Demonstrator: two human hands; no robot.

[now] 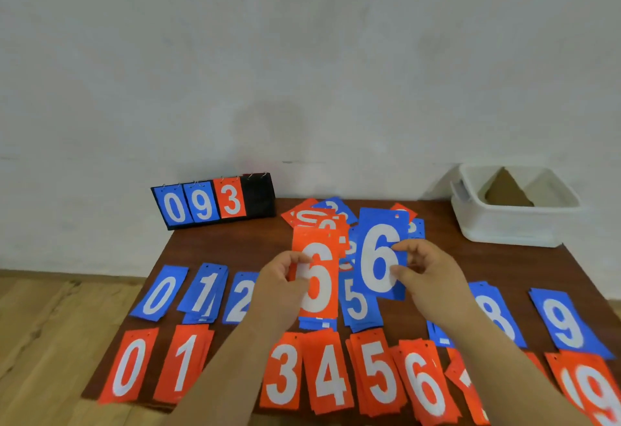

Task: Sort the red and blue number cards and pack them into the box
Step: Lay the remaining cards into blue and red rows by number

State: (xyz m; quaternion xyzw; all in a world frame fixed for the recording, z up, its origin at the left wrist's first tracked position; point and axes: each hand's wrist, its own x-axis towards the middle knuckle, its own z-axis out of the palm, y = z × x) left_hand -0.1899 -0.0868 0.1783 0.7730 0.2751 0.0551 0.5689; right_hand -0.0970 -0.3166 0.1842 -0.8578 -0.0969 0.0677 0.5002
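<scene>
Red 6 pile (425,382) sat at bottom centre-right, below and right of the red 6 card (319,278) pinched upright by the left hand (279,286) — right hand (426,271) was nearer that pile but pinched the blue 6 card (379,254), long axis vertical. Unsorted heap (319,217) lay behind; box (514,224) upper right, well apart.

Aloft, upright — red 6 card (321,278), blue 6 card (378,254).
</scene>
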